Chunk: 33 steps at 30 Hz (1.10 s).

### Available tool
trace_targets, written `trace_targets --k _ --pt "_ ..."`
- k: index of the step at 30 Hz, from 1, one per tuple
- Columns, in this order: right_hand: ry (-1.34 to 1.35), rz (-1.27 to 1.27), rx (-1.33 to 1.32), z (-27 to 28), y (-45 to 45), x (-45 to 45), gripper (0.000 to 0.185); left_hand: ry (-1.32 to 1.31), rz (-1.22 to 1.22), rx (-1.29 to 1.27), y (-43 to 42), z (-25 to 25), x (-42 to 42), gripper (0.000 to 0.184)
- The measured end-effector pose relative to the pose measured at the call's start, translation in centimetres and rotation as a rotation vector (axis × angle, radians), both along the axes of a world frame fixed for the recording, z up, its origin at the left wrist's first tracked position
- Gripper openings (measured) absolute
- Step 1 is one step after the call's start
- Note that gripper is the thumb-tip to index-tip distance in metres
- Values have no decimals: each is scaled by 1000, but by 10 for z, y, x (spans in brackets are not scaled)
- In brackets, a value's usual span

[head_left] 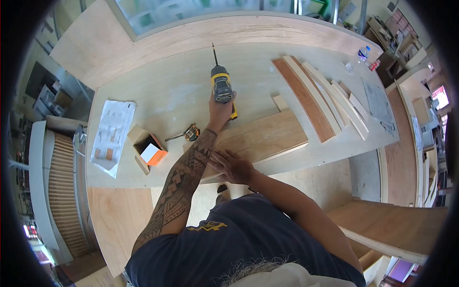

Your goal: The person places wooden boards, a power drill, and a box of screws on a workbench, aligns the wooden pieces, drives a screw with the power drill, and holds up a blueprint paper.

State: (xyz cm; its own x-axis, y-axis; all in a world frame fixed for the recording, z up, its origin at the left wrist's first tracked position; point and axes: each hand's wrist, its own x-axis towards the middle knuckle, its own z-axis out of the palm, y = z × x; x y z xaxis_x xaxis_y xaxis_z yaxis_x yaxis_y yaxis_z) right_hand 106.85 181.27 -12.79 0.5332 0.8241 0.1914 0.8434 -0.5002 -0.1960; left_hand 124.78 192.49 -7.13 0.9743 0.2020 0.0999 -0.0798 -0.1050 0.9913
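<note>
My left hand (221, 111), at the end of the tattooed arm, is wrapped round the grip of a yellow and black power drill (221, 83). The drill's long bit points away from me over the pale worktop (167, 86). Lying flat with spread fingers, my right hand (234, 166) rests on the near left part of a wooden board (263, 136). Part of that board is hidden under my left forearm. Beyond the board's far edge is a small wood block (280, 103). A tape measure (191, 132) lies left of my left wrist.
An open orange and white box (152, 154) and printed sheets (112, 134) are at the left. Several wood strips (306, 91) lie at the right, with a plastic bottle (364, 52) at the far right corner. A raised wooden panel (239, 31) borders the far edge.
</note>
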Motion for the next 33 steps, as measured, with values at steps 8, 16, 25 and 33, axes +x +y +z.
trace_targets --k 8,16,25,33 --pt "-24 41 56 -6 0 4 84 -89 -44 125 46 44 -41 27" --pt "10 34 87 -9 3 7 86 6 -137 -119 152 124 -197 40" --pt "16 3 54 3 5 4 81 296 -120 -38 266 99 -358 58" --pt "11 -9 20 4 6 5 86 534 -104 -16 305 89 -386 45"
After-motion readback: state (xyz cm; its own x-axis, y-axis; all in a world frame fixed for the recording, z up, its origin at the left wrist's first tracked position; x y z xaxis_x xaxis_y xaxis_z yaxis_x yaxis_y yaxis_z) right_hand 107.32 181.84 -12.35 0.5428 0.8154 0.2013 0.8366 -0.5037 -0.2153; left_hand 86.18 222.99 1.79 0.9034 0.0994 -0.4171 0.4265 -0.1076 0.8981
